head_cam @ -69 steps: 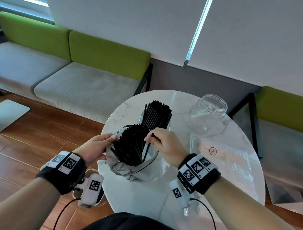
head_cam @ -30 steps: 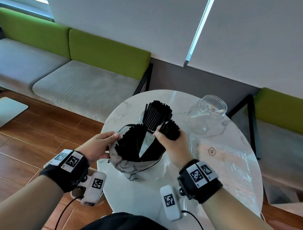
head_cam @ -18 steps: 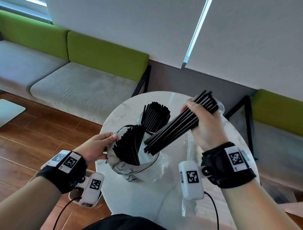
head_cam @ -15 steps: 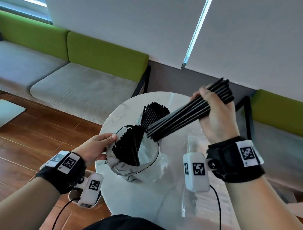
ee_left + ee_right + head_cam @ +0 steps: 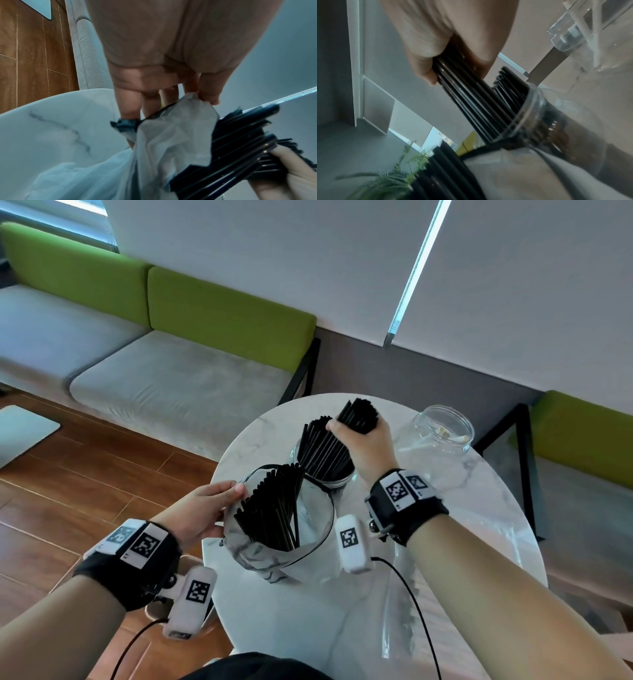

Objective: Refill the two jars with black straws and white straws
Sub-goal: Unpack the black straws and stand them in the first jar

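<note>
Gripping a bundle of black straws [image 5: 358,416], right hand [image 5: 364,445] has fingers and thumb wrapped round it near the upper ends; lower ends sit inside the near jar [image 5: 337,479], alongside the black straws already standing there. Right wrist view confirms: bundle passes the clear rim into the jar.

Second jar [image 5: 442,433] stands right of it, apart, clear, with a few white straws [image 5: 419,444] inside.

Left hand [image 5: 202,511] pinches the rim of the plastic bag [image 5: 260,553] between thumb and fingers, holding it up and its mouth open. More black straws stand in the bag, leaning left. Bag is just in front of the near jar, touching or nearly so; can't tell which.

Writing: none readable on jars or bag. Both wrists carry black bands with square black-and-white marker tags; white camera pods below them carry the same tags.

Surface: round white marble-look table [image 5: 294,611], grey veining. A flat clear plastic sheet or bag lies on its right side.

Room: wood-plank floor [image 5: 85,474], bench seating [image 5: 171,378] with grey cushions and green backrests, grey wall, white roller blinds [image 5: 274,258].
</note>
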Demonstrator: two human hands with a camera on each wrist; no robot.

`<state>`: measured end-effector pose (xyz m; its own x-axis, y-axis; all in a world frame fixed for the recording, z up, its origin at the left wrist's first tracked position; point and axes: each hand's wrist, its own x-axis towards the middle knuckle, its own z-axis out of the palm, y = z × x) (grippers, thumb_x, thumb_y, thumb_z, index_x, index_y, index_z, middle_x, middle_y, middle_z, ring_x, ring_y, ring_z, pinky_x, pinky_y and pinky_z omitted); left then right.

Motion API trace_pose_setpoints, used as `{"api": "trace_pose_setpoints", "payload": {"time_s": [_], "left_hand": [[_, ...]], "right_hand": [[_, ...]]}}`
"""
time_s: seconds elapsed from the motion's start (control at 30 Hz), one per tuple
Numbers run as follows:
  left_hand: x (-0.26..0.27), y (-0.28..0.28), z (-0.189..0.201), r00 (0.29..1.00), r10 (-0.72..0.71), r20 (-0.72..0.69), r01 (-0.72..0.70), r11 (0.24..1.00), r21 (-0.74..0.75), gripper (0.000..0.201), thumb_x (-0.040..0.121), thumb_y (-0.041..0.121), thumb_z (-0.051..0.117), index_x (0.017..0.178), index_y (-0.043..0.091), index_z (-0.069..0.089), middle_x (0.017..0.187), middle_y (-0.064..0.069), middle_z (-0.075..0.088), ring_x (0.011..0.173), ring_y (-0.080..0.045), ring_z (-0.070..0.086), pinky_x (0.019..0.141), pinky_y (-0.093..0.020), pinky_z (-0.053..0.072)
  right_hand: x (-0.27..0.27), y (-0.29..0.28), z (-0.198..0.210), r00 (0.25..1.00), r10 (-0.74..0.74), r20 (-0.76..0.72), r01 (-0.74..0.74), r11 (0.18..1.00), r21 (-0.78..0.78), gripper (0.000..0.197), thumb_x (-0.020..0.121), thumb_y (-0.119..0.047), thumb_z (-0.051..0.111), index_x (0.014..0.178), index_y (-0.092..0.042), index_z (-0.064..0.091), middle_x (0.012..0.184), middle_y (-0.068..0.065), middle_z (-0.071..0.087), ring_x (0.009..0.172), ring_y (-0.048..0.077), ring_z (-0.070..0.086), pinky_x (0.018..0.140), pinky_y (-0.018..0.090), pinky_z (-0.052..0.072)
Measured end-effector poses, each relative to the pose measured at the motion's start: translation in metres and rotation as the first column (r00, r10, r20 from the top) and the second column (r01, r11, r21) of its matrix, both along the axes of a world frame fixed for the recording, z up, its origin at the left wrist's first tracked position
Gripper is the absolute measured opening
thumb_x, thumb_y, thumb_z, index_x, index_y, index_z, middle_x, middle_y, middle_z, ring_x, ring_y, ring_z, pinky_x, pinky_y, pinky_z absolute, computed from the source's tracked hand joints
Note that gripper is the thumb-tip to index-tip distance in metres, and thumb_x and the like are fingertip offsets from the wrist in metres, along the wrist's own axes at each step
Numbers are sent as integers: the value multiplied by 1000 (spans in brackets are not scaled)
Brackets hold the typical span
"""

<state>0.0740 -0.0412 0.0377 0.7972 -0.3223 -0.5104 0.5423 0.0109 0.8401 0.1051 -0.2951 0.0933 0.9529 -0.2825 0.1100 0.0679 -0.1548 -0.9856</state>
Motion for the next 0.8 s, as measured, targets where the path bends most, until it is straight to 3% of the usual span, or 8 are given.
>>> {"api": "trace_pose_setpoints", "payload": {"time_s": [0.17, 0.3, 0.4, 0.47, 0.57, 0.63, 0.7, 0.8], "left_hand": [[1, -1, -1, 1000, 1, 10, -1, 1000, -7, 37, 85, 31, 54, 108, 2, 61, 94, -10, 65, 80, -19, 62, 67, -33, 58], [3, -1, -2, 1000, 0, 8, 0, 1000, -1, 39, 85, 32, 55, 108, 2, 62, 97, -11, 65, 86, -21, 62, 69, -33, 59], [4, -2, -4, 1000, 2, 13, -2, 1000, -14, 39, 76, 35, 58, 101, 6, 64, 91, -7, 66, 77, -16, 63, 66, -31, 59], [5, -2, -4, 1000, 3, 17, -2, 1000, -20, 35, 77, 34, 57, 99, 7, 64, 87, -5, 66, 71, -12, 64, 62, -29, 59], [6, -3, -6, 1000, 5, 19, -5, 1000, -19, 27, 88, 29, 54, 100, 7, 65, 87, -5, 66, 69, -11, 64, 58, -27, 58], [7, -4, -7, 1000, 21, 12, -21, 999, -30, 22, 89, 27, 54, 86, 13, 70, 81, -3, 67, 65, -9, 65, 55, -26, 56], [7, -4, -7, 1000, 4, 15, -3, 999, -51, 21, 77, 38, 65, 74, 20, 75, 78, 0, 68, 63, -8, 65, 54, -25, 55], [8, -3, -9, 999, -25, 32, 27, 998, -52, 36, 58, 55, 77, 74, 23, 75, 81, -1, 69, 66, -9, 66, 56, -26, 56]], "right_hand": [[-2, 5, -20, 998, 49, 48, -42, 991, -124, 36, 75, -10, 77, 97, -27, 54, 88, -9, 63, 82, 4, 62, 76, 19, 49], [-3, 5, -28, 992, 55, 114, -27, 971, -238, 74, 74, -15, 78, 131, -32, 34, 105, -8, 62, 95, 11, 63, 90, 22, 47], [0, 5, -29, 974, 76, 215, 4, 938, -347, 91, 76, -6, 75, 143, -33, 21, 120, -3, 50, 96, 12, 63, 93, 15, 43], [1, 5, -29, 966, 165, 201, -44, 865, -501, 75, 83, -6, 69, 144, -25, 29, 122, -2, 49, 99, 8, 60, 92, 13, 40], [2, 8, -31, 949, 272, 160, -101, 743, -662, 45, 95, -26, 55, 137, -13, 45, 127, 2, 53, 116, 11, 51, 102, 20, 37], [3, 12, -36, 931, 324, 171, -118, 707, -697, 41, 95, -32, 53, 128, -7, 54, 126, 5, 54, 119, 13, 48, 103, 17, 33], [6, 16, -42, 916, 364, 171, -134, 677, -724, 36, 91, -25, 61, 121, -4, 59, 121, 7, 54, 114, 12, 48, 98, 14, 34], [14, 20, -46, 921, 359, 150, -143, 671, -727, 23, 91, -9, 60, 113, -2, 62, 111, 10, 54, 102, 17, 54, 90, 20, 41]]}}
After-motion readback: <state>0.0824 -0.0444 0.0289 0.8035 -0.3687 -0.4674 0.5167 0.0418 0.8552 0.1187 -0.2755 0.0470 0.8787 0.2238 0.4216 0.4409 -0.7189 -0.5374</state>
